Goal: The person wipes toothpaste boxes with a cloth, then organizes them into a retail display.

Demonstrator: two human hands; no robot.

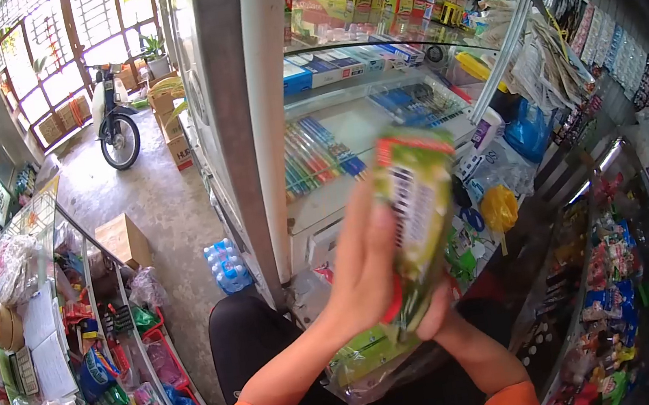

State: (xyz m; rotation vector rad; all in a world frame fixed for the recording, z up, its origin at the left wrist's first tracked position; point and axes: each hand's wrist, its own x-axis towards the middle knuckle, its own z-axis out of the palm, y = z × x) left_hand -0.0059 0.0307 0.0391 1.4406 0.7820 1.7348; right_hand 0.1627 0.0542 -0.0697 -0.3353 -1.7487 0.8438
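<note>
A green packet (423, 214) with a red edge and a barcode stands tilted upright between my hands, slightly blurred by motion. My left hand (362, 267) presses its long, straight fingers along the packet's left side. Lower down, my right hand (439, 310) grips the bottom end, with its fingers partly hidden. Beneath them, across my lap, lies another green package (369, 354) in clear plastic.
Ahead is a glass display case (368, 127) holding pens and boxes, with a white post (272, 127) at its left. Shelves of goods stand on both sides. A water bottle pack (227, 266), a carton (123, 241) and a motorbike (115, 119) are on the floor.
</note>
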